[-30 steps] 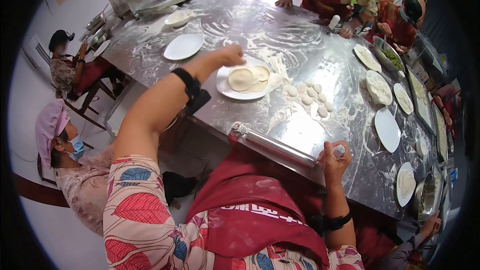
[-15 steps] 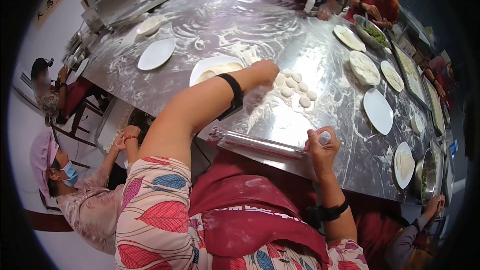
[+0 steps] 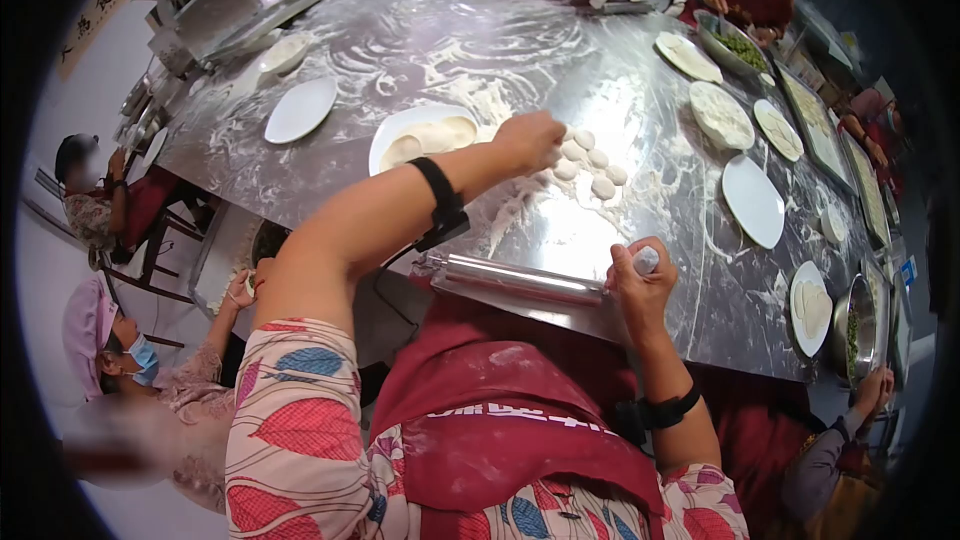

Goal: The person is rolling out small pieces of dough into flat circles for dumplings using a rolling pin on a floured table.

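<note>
My left hand reaches across the steel table to the near-left edge of a cluster of small round dough pieces. Its fingers are curled closed, and what they hold, if anything, is hidden. Just left of that hand, a white plate carries thin dough wrappers. My right hand is wrapped round the right-hand handle of a metal rolling pin. The pin lies along the table's near edge, in front of my red apron.
Flour covers much of the steel table. White plates stand left and right, some bearing wrappers. Bowls of green filling are at the right. A co-worker in a pink cap sits left; others work around the table.
My left hand has moved slightly right, closer onto the dough pieces. The right hand stays on the rolling pin. Across the table, a co-worker's hand has lifted off the surface.
</note>
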